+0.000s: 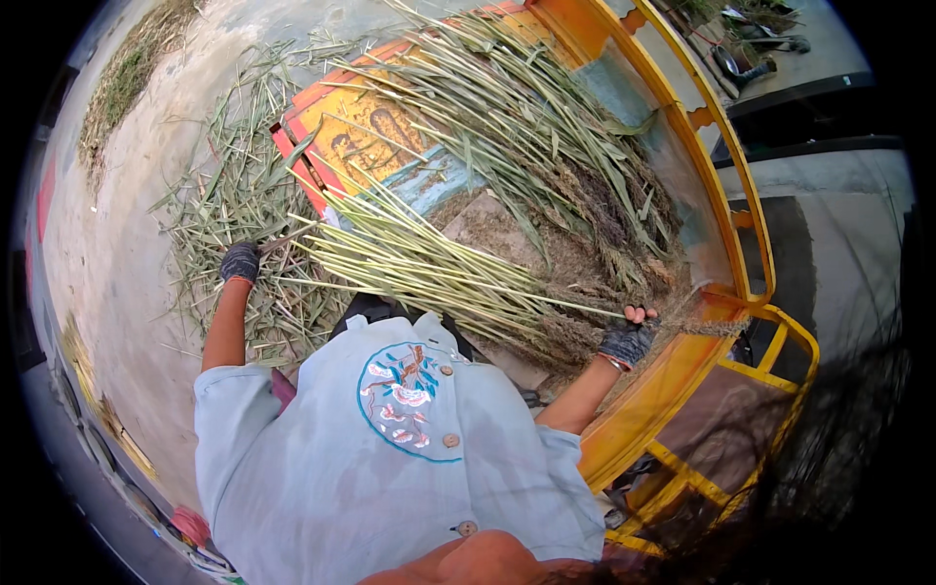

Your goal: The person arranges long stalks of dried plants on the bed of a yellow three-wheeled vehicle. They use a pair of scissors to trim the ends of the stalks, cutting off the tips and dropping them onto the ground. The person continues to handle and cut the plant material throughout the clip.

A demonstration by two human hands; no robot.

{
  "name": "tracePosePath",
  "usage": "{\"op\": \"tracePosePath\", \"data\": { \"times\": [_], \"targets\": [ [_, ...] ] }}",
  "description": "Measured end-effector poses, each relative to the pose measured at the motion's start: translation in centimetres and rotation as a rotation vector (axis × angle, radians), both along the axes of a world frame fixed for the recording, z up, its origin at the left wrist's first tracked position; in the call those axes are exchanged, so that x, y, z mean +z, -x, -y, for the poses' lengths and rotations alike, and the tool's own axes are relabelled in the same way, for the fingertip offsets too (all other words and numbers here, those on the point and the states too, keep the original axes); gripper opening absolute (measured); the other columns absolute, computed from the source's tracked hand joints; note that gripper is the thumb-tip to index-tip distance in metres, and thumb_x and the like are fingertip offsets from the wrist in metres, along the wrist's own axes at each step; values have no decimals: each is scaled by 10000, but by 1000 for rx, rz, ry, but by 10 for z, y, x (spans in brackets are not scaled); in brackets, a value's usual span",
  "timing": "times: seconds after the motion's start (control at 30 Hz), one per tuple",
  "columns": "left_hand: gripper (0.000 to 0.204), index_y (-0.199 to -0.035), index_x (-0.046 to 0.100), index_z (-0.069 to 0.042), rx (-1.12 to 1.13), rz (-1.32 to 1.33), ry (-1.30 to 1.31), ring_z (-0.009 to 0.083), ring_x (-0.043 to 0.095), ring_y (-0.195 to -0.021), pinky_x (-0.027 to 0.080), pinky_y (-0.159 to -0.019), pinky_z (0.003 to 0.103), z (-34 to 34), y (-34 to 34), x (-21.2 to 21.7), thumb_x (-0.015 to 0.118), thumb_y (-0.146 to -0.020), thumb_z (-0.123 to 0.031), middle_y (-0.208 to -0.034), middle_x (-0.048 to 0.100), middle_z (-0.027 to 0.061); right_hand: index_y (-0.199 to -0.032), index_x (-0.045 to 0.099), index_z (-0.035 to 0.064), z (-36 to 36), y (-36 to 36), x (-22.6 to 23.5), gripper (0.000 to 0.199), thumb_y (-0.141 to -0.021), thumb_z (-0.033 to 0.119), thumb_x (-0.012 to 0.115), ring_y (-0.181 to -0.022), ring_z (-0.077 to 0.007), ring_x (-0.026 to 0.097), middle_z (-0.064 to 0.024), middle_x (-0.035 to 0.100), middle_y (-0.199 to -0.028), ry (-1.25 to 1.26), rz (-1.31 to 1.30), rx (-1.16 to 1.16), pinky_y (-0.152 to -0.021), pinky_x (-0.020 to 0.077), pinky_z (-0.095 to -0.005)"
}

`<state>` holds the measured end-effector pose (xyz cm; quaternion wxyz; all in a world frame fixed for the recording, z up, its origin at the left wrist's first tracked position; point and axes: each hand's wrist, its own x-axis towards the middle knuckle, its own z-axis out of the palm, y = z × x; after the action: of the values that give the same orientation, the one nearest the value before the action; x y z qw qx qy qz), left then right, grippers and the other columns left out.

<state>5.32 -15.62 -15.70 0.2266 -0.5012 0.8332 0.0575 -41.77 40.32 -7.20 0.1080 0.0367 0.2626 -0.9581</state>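
Note:
My right hand (629,338), in a dark glove with bare fingertips, is closed around a stalk (570,306) near its bushy seed head (704,328). The stalk's pale stem runs left over a pile of stripped stalks (419,255). Out to the left, my left hand (240,261), also gloved, is closed on a thin brownish strip (285,238); whether that is a leaf or a blade I cannot tell. Beyond the stripped pile lies a bundle of leafy stalks (526,117), their dark seed heads toward the right.
The stalks rest in a cart bed with a painted orange and yellow tailboard (375,132). A yellow side rail (726,146) curves along the right, joining a yellow frame (770,356). Loose leaves (239,185) litter the concrete ground (127,234) to the left.

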Motion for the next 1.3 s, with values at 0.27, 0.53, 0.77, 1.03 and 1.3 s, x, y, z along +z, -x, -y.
{"op": "tracePosePath", "data": {
  "times": [0.27, 0.53, 0.77, 1.03, 1.3],
  "targets": [
    [799, -1300, 318, -70, 740, 30, 280, 358, 539, -1039, 445, -858, 426, 46, -79, 22, 717, -657, -325, -1150, 541, 198, -688, 537, 43, 4, -67, -89, 299, -912, 160, 376, -539, -233, 532, -117, 546, -577, -190, 548, -238, -536, 501, -340],
    [388, -854, 644, 2, 146, -78, 205, 382, 575, -880, 443, -795, 430, 89, 74, -54, 538, -763, -360, -899, 607, 239, -919, 556, 21, 61, -123, -148, 250, -865, 251, 475, -748, -281, 591, -135, 613, -764, -851, 1153, 72, -680, 505, -381],
    [514, -1047, 591, -7, 262, -108, 306, 356, 553, -992, 427, -852, 411, 137, 135, -72, 568, -737, -417, -1050, 579, 230, -916, 598, 33, 33, -164, -205, 281, -812, 291, 561, -723, -263, 620, -110, 653, -812, -2282, -435, 186, -634, 479, -385],
    [167, -832, 621, -70, -381, -626, 290, 346, 551, -831, 446, -726, 431, 54, 325, -14, 615, -737, -207, -855, 587, 167, -845, 587, 50, 72, -122, -206, 160, -802, 204, 585, -507, -114, 523, -40, 569, -598, -1603, 301, 381, -494, 410, -275],
    [225, -963, 616, -97, -961, -663, 102, 293, 556, -967, 422, -835, 439, -125, 495, -121, 509, -800, -210, -1042, 588, 133, -704, 572, 45, 85, -94, -181, 231, -814, 247, 560, -467, -141, 524, -53, 567, -523, -1407, 639, 400, -493, 419, -311]
  ]
}}
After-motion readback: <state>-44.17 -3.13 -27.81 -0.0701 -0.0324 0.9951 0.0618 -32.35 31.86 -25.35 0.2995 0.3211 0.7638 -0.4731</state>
